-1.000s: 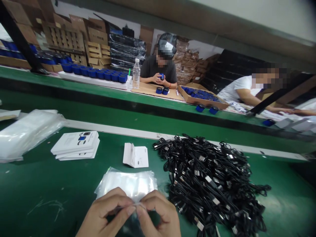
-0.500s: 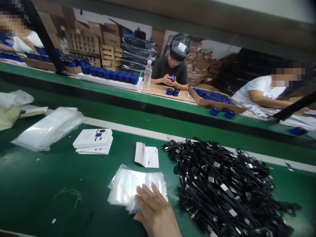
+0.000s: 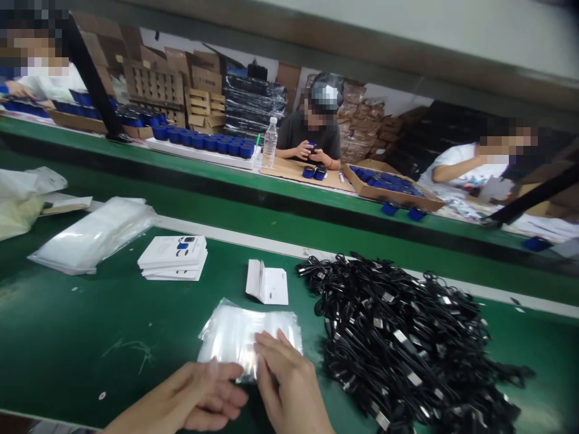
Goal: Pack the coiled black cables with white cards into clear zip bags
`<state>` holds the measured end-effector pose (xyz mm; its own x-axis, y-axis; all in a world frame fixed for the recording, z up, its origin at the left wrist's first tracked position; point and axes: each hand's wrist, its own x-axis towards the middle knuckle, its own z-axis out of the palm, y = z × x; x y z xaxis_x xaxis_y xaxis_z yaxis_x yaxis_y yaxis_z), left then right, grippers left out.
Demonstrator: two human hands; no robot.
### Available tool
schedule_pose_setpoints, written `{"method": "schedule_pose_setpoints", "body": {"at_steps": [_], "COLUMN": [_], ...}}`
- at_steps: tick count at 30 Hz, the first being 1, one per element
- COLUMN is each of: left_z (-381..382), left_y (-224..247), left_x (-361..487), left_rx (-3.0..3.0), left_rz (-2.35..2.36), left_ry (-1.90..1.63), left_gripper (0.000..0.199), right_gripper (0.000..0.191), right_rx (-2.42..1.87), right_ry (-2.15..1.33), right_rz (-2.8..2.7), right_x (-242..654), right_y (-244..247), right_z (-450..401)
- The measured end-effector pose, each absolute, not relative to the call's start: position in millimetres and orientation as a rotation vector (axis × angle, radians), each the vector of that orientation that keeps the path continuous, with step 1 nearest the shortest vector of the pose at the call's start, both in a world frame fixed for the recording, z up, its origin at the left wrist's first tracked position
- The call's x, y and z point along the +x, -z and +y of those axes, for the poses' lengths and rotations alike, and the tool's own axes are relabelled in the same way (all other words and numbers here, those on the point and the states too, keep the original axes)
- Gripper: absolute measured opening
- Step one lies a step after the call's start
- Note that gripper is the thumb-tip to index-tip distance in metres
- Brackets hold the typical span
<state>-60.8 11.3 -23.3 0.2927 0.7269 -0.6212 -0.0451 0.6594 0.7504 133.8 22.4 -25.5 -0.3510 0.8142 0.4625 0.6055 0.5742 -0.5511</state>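
A fanned stack of clear plastic bags (image 3: 235,331) lies on the green table before me. My right hand (image 3: 292,383) rests its fingertips on the right part of the bags, fingers bent a little and thumb apart from them. At the stack's lower left edge is my left hand (image 3: 203,392), palm turned inward, fingers loosely spread and holding nothing. Just behind the bags sits a folded white leaflet stack (image 3: 275,286). To the right of my right hand spreads a big heap of black USB cables (image 3: 407,343).
White printed booklets (image 3: 172,259) and a larger pack of plastic bags (image 3: 97,235) lie to the left. Across a raised green ledge (image 3: 253,211), other people work among blue round-topped items (image 3: 203,141), a cardboard tray (image 3: 389,181) and a water bottle (image 3: 270,144). A shelf hangs overhead.
My left hand has come into view from below to the edge of the bags. My right hand has gone from lying flat to a more bent pose on them.
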Motion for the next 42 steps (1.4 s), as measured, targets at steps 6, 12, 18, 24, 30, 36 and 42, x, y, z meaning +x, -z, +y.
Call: {"method": "schedule_pose_setpoints", "body": {"at_steps": [6,12,18,24,30,36,42], "left_z": [24.6,33.9,44.0,39.2,39.1,30.3,23.2], "left_y": [14.9,11.6,-4.3,-9.1,-1.0,-9.4,-8.5], "left_x": [-26.7,-37.6,-36.5,-39.7,-35.8,-33.8,-43.6], "left_rx": [0.929,1.747,1.667,1.355,1.102,1.015,0.975], "left_rz": [1.191,1.472,1.479,1.344,1.189,1.167,1.238], "left_ry": [-0.612,-0.535,-0.502,-0.511,-0.640,-0.810,-0.758], "left_gripper": [0.060,0.029,0.025,0.038,0.046,0.045,0.052], "right_gripper": [0.022,0.025,0.032,0.027,0.033,0.058,0.024], "right_rx": [-1.021,-1.060,-1.145,-1.268,-1.016,-1.251,-1.116], "right_ry": [-0.023,-0.014,-0.387,-0.362,-0.283,-0.855,-1.477], "right_rz": [-2.139,-2.258,-2.325,-1.938,-2.019,-1.347,-1.238], "right_x": [139.6,146.8,146.0,144.6,134.5,144.0,164.1], "right_y": [30.2,50.3,29.5,26.0,35.2,42.4,18.5], "right_z": [14.7,15.0,17.9,15.0,2.4,0.1,9.4]}}
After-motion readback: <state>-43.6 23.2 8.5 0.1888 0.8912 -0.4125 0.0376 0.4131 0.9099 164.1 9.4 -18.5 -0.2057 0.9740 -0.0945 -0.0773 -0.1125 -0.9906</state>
